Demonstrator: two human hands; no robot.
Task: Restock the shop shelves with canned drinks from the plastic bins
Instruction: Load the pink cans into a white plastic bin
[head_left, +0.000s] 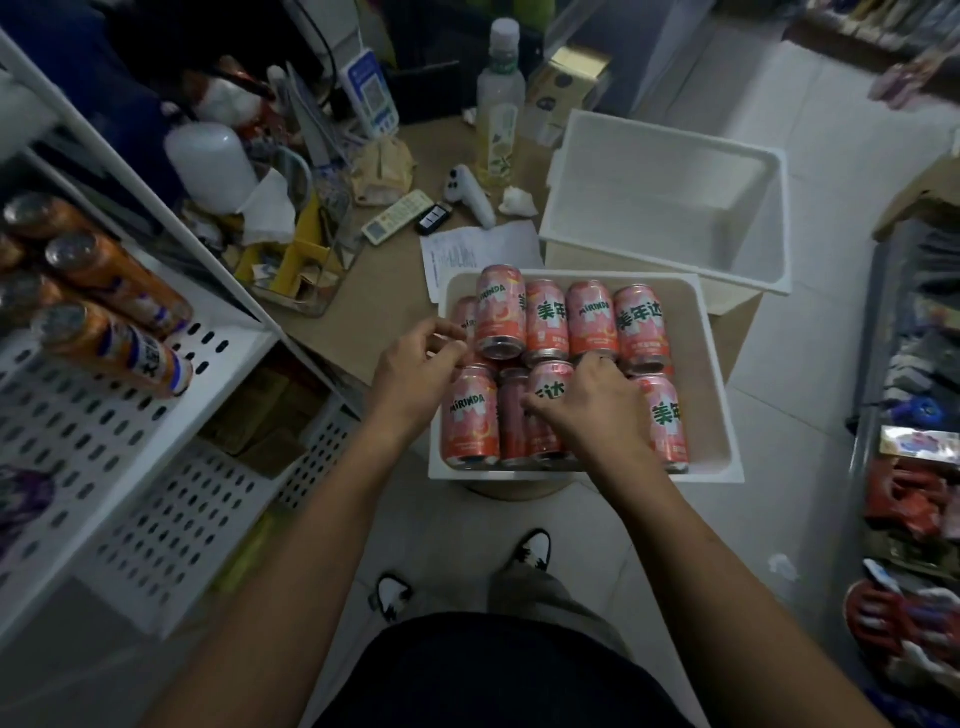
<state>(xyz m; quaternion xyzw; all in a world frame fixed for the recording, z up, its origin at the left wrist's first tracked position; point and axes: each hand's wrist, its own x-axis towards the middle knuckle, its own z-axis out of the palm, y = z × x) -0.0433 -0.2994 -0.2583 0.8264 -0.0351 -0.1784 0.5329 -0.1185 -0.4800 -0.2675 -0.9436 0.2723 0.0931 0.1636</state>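
Both hands at the near bin of pink cans

The right hand (587, 410) has its fingers (535, 408) curled round one pink aluminium can (553, 384) in the near row of the white plastic bin (711, 405). The left hand (415, 369) hovers just beside, fingers loosely curled on nothing. Full cans are likely heavy, smooth and thin-walled, so they are best gripped round the body. Behind stands an empty white plastic tub (675, 208), and at left a white perforated metal shelf (78, 426) carries orange drink cans (119, 280).
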